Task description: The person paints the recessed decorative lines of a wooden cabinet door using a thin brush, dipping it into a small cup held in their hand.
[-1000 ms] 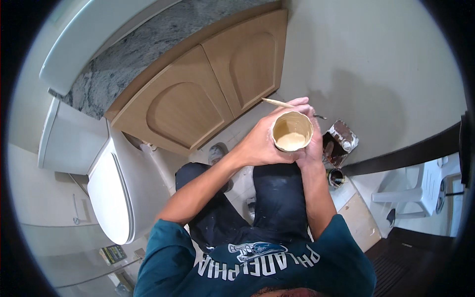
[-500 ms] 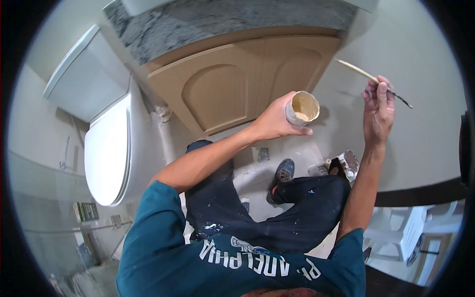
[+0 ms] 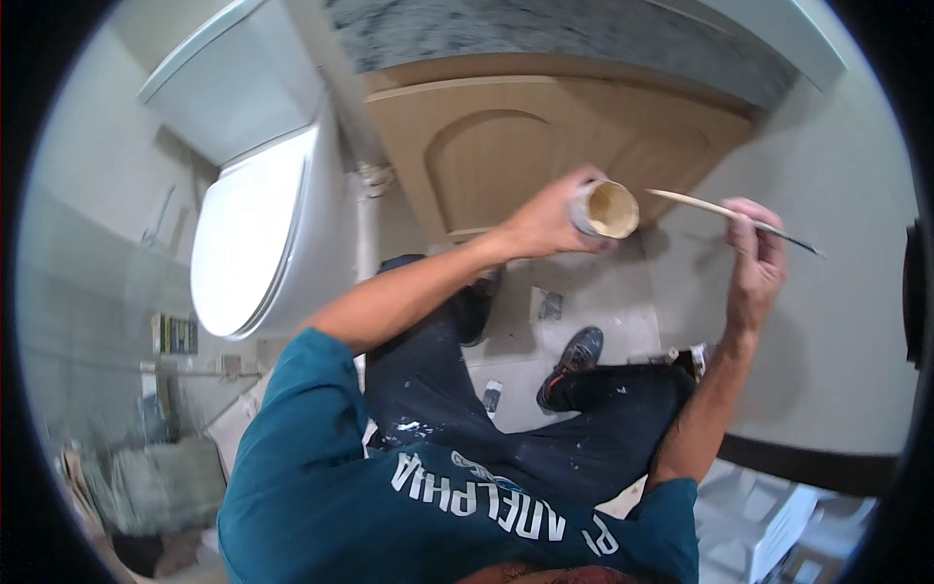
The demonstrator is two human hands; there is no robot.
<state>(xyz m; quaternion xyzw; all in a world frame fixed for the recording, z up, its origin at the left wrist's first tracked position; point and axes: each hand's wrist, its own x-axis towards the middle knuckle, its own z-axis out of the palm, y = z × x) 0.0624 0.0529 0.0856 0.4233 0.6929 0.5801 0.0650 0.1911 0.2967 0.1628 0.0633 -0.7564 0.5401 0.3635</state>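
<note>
Teal shirt [image 3: 389,526]: one curved line of large white block capitals [image 3: 477,498], legible, upside down in view. Yellow-and-dark package [image 3: 175,334], left: print too small to read.

Hands together at 1.0 s; now right hand [image 3: 755,253] well apart from left hand [image 3: 551,218] and cup [image 3: 590,210]. Since 0.5 s, stick [image 3: 693,201] swung, pale tip nearer cup in view.

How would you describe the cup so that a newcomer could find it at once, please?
Start at the light wooden cabinet under the grey marbled counter. In front of it, the left hand holds the cup. Unlike the slim stick in the right hand, it is round and hollow, cream-coloured inside.
</note>
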